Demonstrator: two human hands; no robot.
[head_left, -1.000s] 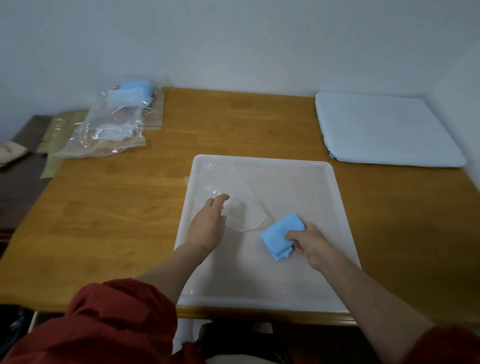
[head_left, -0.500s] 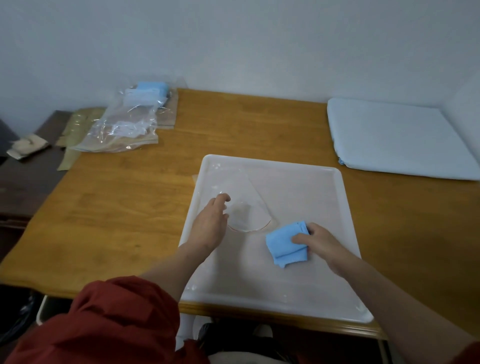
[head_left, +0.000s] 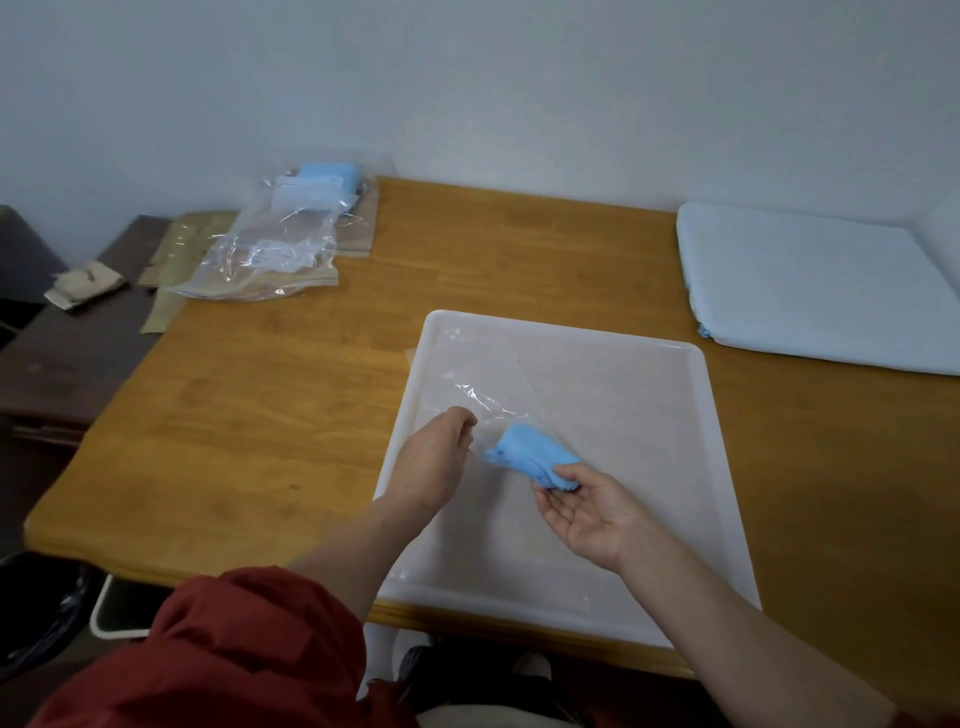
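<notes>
A clear plastic bag (head_left: 493, 387) is lifted off the white tray (head_left: 649, 374) in the middle of the wooden table. My left hand (head_left: 434, 460) pinches the bag's near edge. My right hand (head_left: 587, 506), palm up, holds a folded blue cloth (head_left: 530, 454) at its fingertips. The cloth's far end lies at the bag's mouth; whether it is inside I cannot tell.
A pile of clear bags with a blue pack (head_left: 280, 239) lies at the table's back left, over tan paper. A pale blue cushion (head_left: 815, 286) lies at the back right. A dark side table (head_left: 67, 343) stands left of the table.
My left hand has lifted the clear bag off the tray. My right hand has turned palm up and brought the blue cloth left to the bag's mouth.
</notes>
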